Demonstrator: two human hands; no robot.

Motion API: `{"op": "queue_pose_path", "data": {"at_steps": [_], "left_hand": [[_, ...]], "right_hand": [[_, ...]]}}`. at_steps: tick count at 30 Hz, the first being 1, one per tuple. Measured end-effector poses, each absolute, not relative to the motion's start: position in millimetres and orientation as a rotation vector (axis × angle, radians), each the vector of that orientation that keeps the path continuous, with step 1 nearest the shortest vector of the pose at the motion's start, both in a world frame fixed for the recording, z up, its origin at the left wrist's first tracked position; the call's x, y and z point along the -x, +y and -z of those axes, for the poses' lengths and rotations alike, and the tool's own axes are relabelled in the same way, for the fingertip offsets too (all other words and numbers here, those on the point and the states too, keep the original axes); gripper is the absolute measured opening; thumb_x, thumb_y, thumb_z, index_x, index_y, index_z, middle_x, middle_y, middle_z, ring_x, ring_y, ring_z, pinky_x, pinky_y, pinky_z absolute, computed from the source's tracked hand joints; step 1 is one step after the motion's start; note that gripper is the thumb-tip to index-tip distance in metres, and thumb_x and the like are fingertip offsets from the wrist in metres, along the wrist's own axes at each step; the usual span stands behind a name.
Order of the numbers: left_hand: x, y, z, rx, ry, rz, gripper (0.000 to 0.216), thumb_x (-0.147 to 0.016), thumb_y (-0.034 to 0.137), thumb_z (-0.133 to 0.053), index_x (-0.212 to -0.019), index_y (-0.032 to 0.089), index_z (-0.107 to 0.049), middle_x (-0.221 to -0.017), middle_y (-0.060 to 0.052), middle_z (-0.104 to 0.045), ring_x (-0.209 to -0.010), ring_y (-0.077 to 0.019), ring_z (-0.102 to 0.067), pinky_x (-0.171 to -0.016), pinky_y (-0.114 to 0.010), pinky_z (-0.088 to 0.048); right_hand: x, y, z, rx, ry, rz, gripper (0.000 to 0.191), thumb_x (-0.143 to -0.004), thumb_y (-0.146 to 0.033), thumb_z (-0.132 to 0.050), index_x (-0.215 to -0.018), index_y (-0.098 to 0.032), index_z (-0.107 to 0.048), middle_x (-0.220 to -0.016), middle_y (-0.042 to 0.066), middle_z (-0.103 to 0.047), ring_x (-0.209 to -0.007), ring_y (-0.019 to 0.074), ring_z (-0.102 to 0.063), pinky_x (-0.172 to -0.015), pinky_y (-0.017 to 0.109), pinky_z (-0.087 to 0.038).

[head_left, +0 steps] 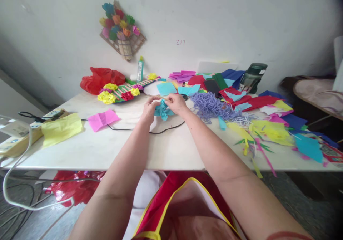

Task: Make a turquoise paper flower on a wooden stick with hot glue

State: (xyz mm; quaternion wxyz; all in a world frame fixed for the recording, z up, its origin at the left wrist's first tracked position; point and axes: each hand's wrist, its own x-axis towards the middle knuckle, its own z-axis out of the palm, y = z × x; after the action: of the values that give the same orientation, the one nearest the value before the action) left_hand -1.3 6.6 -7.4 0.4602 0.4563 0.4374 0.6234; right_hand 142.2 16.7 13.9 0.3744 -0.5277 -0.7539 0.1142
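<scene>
A blue crepe-paper flower (162, 111), ruffled and crumpled, hangs just above the middle of the white table. My left hand (150, 108) pinches its upper left side, and my right hand (176, 104) grips it from the upper right. Between my fingertips runs a short tan strip, perhaps a thin stick; the fingers partly cover it. Behind my hands lies a decorated green board (124, 94) with yellow, red and pink paper flowers. A tangle of lavender yarn (211, 106) rests to the right of my right hand.
Pink paper (103, 119), yellow paper (63, 128) and a power strip (18, 143) lie at left. A black cable (166, 129) crosses the table. At the back stand a glue bottle (140, 69) and a dark bottle (253, 77). Coloured paper scraps (272, 131) cover the right side.
</scene>
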Motion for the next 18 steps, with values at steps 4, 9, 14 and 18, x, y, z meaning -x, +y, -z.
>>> {"op": "queue_pose_path", "data": {"at_steps": [4,9,14,18], "left_hand": [[0.3,9.7,8.9,-1.158,1.056,-1.502,0.021,-0.049,0.027,-0.066,-0.067,0.017,-0.062,-0.056,0.002,-0.056,-0.052,-0.0111,-0.047,-0.048,-0.022,-0.034],[1.1,13.6,12.0,-1.166,1.089,-1.452,0.021,-0.05,0.032,-0.069,-0.062,0.016,-0.063,-0.054,0.001,-0.055,-0.05,-0.0111,-0.046,-0.047,-0.024,-0.033],[3.2,10.8,10.3,-1.275,1.17,-1.422,0.019,-0.054,0.034,-0.068,-0.059,0.017,-0.062,-0.052,0.002,-0.051,-0.049,-0.011,-0.043,-0.046,-0.024,-0.03],[2.9,5.7,5.4,-1.419,1.246,-1.401,0.021,-0.057,0.035,-0.07,-0.054,0.018,-0.059,-0.048,0.003,-0.046,-0.05,-0.0101,-0.037,-0.047,-0.024,-0.027]], "right_hand": [[-142.7,16.4,-14.6,1.385,-1.907,-0.285,0.009,-0.081,-0.023,-0.061,-0.078,-0.02,-0.069,-0.076,0.001,-0.07,-0.073,0.0155,-0.06,-0.065,0.025,-0.038],[-143.2,16.2,-14.7,1.395,-1.907,-0.278,0.009,-0.081,-0.023,-0.061,-0.078,-0.02,-0.069,-0.077,0.001,-0.071,-0.075,0.0166,-0.061,-0.064,0.025,-0.038],[-143.2,15.9,-15.1,1.414,-1.903,-0.301,0.01,-0.08,-0.023,-0.061,-0.078,-0.021,-0.07,-0.075,0.001,-0.071,-0.077,0.0171,-0.063,-0.064,0.025,-0.039],[-142.6,15.4,-16.8,1.454,-1.903,-0.277,0.011,-0.079,-0.025,-0.063,-0.078,-0.02,-0.072,-0.076,0.002,-0.072,-0.078,0.0175,-0.063,-0.065,0.026,-0.039]]}}
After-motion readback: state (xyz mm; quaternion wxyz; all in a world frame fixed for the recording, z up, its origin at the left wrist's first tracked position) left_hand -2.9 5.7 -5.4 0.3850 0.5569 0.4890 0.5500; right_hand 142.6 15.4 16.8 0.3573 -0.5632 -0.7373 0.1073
